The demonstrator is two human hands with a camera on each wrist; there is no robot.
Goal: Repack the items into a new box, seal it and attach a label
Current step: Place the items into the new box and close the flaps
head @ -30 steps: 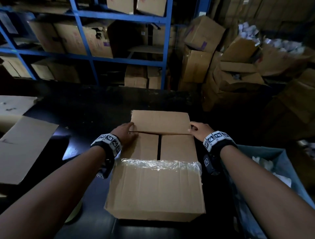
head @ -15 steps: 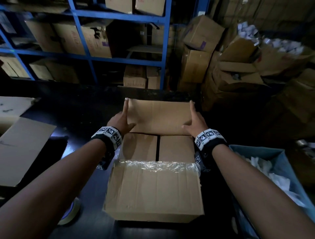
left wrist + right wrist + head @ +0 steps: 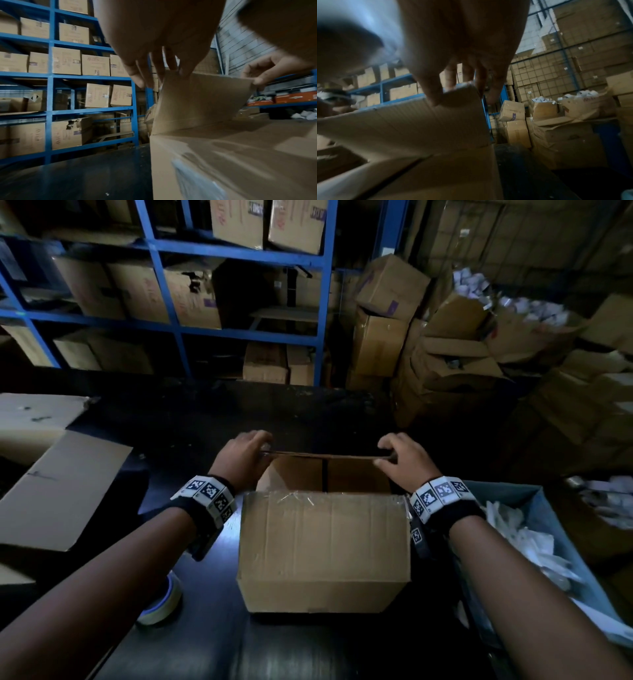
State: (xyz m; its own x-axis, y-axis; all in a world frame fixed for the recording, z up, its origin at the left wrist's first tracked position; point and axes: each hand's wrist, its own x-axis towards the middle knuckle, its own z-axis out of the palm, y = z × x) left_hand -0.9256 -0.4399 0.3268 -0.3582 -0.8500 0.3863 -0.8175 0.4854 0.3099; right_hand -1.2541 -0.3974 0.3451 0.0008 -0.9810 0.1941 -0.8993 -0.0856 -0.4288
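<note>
Head camera shows your left hand (image 3: pixel 244 457) and right hand (image 3: pixel 401 459) each pinching a corner of the far flap (image 3: pixel 325 455) upright, apparently to open the taped box (image 3: pixel 323 553) on the dark table (image 3: pixel 191 419).

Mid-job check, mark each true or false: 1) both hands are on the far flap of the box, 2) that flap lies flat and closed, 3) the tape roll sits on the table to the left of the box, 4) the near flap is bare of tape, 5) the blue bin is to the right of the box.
1) True. The left hand and right hand each pinch an end of the far flap.
2) False. The flap stands raised, and the box is open beneath it.
3) True. The tape roll lies by the left forearm.
4) False. Clear tape clings along the near flap's edge.
5) True. The blue bin stands to the right.
</note>
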